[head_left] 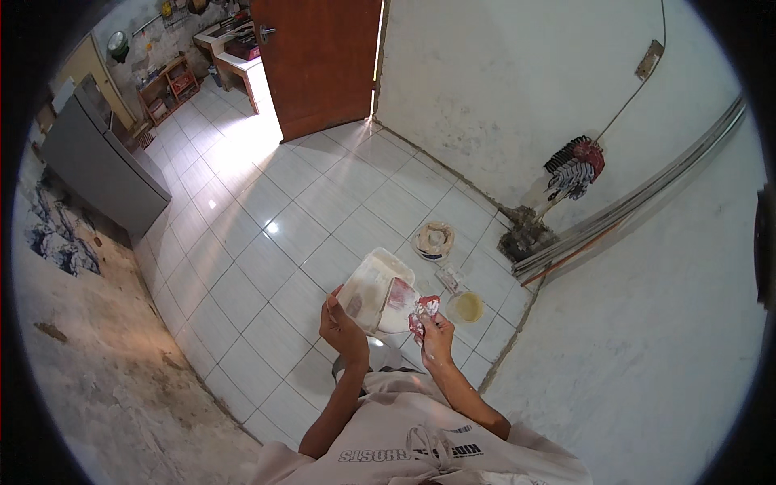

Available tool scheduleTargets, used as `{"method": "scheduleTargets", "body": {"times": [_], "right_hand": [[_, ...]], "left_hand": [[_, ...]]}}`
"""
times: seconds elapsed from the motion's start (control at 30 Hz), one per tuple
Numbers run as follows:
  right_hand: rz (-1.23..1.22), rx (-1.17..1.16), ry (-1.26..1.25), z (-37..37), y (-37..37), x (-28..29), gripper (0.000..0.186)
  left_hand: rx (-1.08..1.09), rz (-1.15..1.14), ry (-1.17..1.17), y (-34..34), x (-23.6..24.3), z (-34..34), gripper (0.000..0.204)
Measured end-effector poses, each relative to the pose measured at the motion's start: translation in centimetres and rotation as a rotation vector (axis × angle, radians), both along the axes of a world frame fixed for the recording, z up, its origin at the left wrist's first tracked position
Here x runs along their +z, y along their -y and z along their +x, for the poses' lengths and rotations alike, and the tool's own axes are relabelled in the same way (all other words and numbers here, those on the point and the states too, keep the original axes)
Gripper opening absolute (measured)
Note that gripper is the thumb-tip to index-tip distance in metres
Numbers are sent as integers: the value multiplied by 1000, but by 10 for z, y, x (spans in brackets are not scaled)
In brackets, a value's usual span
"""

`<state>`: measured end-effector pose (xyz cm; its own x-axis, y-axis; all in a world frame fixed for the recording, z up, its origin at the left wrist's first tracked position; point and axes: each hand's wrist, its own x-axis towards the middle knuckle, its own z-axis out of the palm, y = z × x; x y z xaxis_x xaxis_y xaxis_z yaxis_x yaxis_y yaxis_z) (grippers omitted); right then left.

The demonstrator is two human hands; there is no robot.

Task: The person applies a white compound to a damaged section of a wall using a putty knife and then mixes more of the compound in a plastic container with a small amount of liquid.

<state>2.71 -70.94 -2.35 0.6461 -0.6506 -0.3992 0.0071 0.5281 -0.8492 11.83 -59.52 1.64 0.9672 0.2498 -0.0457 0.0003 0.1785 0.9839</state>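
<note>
My right hand (437,340) is closed round a crumpled red cloth-like thing (424,312) smeared with white; its exact kind is hard to make out. My left hand (345,333) is raised beside the left edge of a pale, stained tray (368,273). Its fingers curl loosely, a little apart, and nothing shows between them. Whether they touch the tray is unclear. At the tray's right side, a flat white piece with a reddish patch (399,294) overlaps it, just left of the red thing.
Right of the tray stand a yellowish round tub (467,307), a small clear packet (451,277) and a round pale container (435,241). Long pipes (638,206) lean along the right wall near hanging gloves (575,168). A brown door (319,65) and grey refrigerator (105,158) stand farther off.
</note>
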Motion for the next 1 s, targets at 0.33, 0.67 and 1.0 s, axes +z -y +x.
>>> {"method": "scheduleTargets", "body": {"times": [0.33, 0.67, 1.0], "right_hand": [[14, -40, -98, 41, 73, -31, 9], [-1431, 258, 307, 139, 125, 48, 23], [-1528, 416, 107, 171, 147, 18, 25]], "left_hand": [[112, 79, -4, 12, -13, 69, 41], [-292, 4, -58, 86, 1, 174, 40], [-299, -129, -149, 143, -14, 233, 41]]}}
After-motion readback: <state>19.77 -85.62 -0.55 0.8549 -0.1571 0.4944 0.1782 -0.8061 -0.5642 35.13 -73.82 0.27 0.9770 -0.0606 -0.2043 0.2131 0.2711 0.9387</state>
